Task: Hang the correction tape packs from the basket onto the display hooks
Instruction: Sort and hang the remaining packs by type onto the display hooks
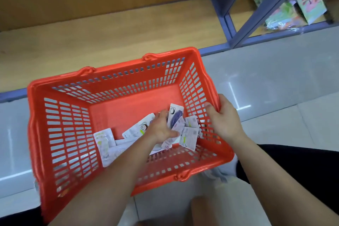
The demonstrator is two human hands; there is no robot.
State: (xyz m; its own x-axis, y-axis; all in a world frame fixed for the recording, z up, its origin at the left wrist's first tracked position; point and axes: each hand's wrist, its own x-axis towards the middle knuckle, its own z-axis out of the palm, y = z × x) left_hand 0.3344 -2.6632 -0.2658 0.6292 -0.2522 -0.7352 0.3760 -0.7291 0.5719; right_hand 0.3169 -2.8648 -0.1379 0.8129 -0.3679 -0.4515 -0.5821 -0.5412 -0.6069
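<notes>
A red plastic basket (60, 134) stands on the floor in front of me. Several white and purple correction tape packs (104, 143) lie in its near half. My left hand (161, 129) reaches down into the basket, and its fingers are curled round a fanned bunch of packs (176, 115) on the right side. The hand is blurred. My right hand (224, 117) grips the basket's right rim, thumb inside the wall and fingers outside. No display hooks are in view.
A low wooden shelf (110, 42) with a blue front edge runs behind the basket. To the upper right a blue metal rack (256, 14) holds colourful packaged goods. Grey tiled floor (275, 79) lies to the right. My dark-clothed legs are at the lower right.
</notes>
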